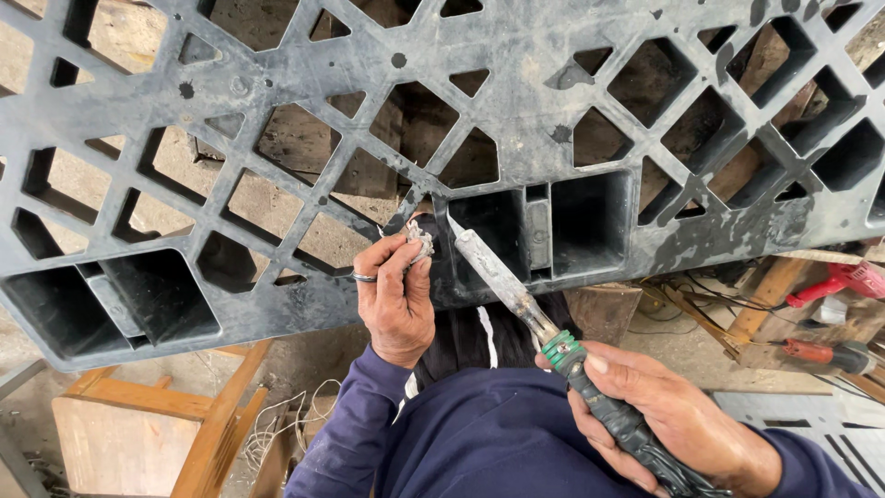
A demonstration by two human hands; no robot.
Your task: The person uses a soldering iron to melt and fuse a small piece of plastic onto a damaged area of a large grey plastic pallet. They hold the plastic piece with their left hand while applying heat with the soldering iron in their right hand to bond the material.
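Note:
A large grey plastic pallet [516, 55] with diamond-shaped openings lies tilted in front of me. My left hand [396, 295], with a ring on one finger, pinches a small grey piece of material [420, 242] against the pallet's edge by a square pocket. My right hand [673, 415] grips the dark taped handle of a heated iron tool [516, 295] with a green collar. Its flat metal tip [458, 231] rests at the pallet's edge right beside the pinched piece. Both arms wear dark blue sleeves.
A wooden stand [175, 415] with loose wire sits at the lower left. At the right, a red power tool [839, 281], another tool [820, 353] and cables lie on a cluttered wooden surface. A second grey panel [811, 415] lies at the lower right.

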